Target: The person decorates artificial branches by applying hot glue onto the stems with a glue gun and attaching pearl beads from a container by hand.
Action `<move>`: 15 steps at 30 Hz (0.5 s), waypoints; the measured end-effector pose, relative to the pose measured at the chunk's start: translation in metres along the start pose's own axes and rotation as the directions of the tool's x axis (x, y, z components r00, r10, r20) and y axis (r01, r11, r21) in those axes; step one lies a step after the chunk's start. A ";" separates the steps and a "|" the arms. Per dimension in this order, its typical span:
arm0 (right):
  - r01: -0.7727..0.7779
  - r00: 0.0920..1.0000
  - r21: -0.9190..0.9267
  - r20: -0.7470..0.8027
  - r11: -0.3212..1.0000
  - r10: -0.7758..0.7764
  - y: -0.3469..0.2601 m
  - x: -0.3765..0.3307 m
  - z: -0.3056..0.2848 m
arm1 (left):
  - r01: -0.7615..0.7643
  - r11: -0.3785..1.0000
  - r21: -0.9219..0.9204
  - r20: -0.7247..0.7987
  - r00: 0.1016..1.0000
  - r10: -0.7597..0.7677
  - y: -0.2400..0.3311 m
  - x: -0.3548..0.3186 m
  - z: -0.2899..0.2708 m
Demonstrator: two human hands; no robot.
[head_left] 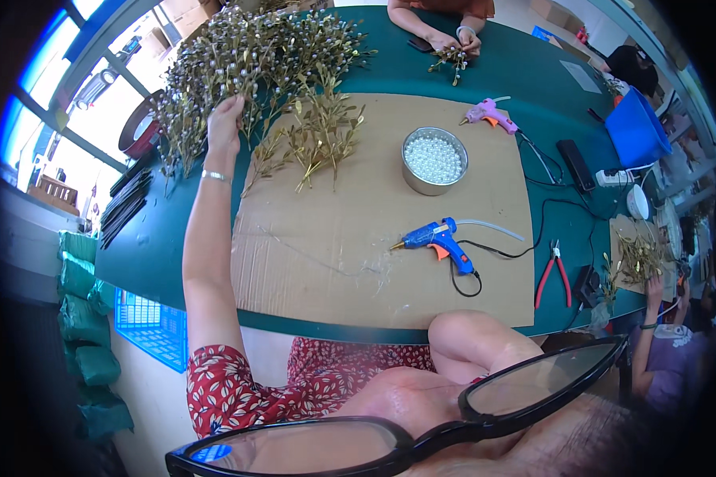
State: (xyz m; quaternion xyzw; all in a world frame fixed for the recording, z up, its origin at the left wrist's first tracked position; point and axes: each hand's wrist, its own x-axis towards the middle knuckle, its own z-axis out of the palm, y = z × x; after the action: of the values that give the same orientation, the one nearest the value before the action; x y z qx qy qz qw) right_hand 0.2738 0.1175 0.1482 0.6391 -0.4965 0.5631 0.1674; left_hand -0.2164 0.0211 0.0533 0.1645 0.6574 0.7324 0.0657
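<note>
The left hand point(224, 119) reaches out to the far left corner of the cardboard sheet point(358, 278) and rests on a big heap of sprigs point(247, 56), gold stems studded with small pale beads. The fingers are buried among the stems, so I cannot tell whether they close on one or only touch the pile; a thin bracelet sits at the wrist. The right hand is not visible: only a bent right arm point(473, 342) shows at the sheet's near edge, and the lower view is blocked by spectacle frames point(422, 437).

A smaller bunch of loose gold sprigs point(318, 139) lies on the sheet's far left part, just beside the heap, likely pulled apart from it so single stems are easy to take. A round tin of white beads point(434, 160) stands on the sheet's far middle, within reach of either arm. A blue glue gun point(437, 238) lies on the sheet's right half, nozzle pointing left over the cardboard, which probably guards the green table point(167, 238) from drips; thin glue threads streak the sheet near it. Red pliers point(555, 274) lie just off the sheet's right edge, and a pink glue gun point(492, 114) off its far right corner. Beyond the sheet's far edge, another person's hands point(451, 44) work on a sprig.
</note>
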 end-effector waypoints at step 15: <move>-0.061 0.940 -0.410 -0.329 0.910 -0.086 -0.201 0.023 -0.045 | 0.059 0.966 0.251 0.133 0.986 -0.095 -0.021 0.135 0.070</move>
State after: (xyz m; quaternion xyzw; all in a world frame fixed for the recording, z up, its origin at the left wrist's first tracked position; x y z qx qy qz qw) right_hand 0.4117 0.2329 0.2520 0.4854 -0.5637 0.5457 0.3857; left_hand -0.3227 0.1324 0.0597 0.1982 0.7424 0.6284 0.1207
